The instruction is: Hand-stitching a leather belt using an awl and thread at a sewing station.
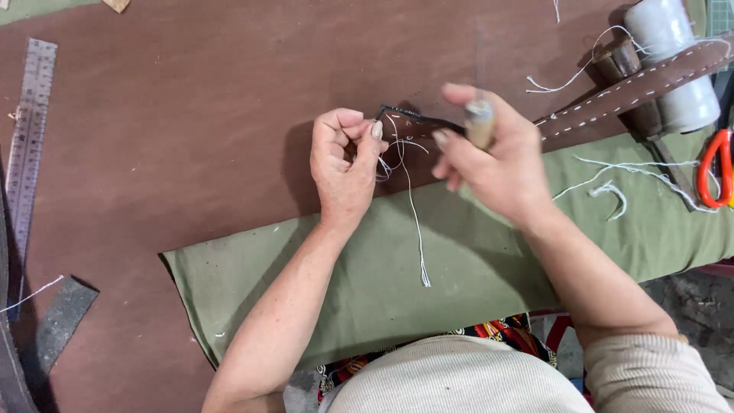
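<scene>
Brown leather strap [612, 99] with a row of white stitches runs from the middle of the brown work surface [191, 122] up to the right edge, its near end held between the two hands. At the far left lies one long steel ruler [27, 145], and below it one dark grey strip [61, 317] sits near the table's edge. One olive green cloth [382, 268] spreads across the lower middle to the right. The left hand [344, 164] is curled closed, pinching white thread [413, 206] at the strap's end; one loose strand hangs down over the cloth to a frayed tip. Just beside it, the right hand [497, 157] is closed around one wooden-handled tool [479, 122], its metal collar showing above the fingers; the tool's tip is blurred. Further right, loose white thread scraps [612, 187] lie on the cloth. One pale spool of thread [677, 69] rests under the strap at the upper right, and one pair of orange-handled scissors [717, 168] lies at the right edge.
</scene>
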